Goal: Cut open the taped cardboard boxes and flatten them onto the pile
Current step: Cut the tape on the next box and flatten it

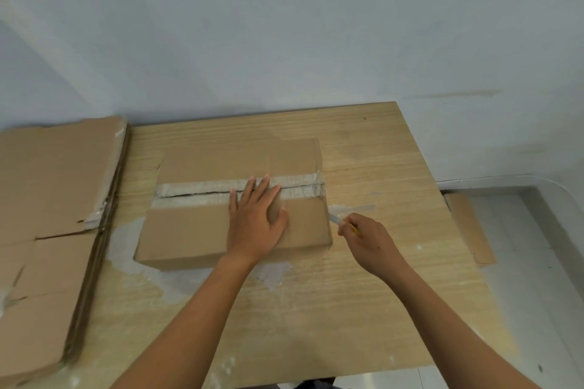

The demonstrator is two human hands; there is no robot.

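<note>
Box (189, 230) under the flat left hand (256, 224): plain brown cardboard, matt, a few creases. Tape (196, 191) under the fingertips: clear plastic, slightly shiny, wrinkled. Knife (335, 220) gripped in the right hand (366, 240): pale tip sticking out ahead of the grip, yellow bit at the fingers, prob. plastic; too blurred for more. Table (347, 309) beneath both hands: light wood-grain top, matt, w/ whitish, glossier patches around the box. Pile (47, 199) left of the held box: same matt cardboard, edges rough & frayed.
</note>
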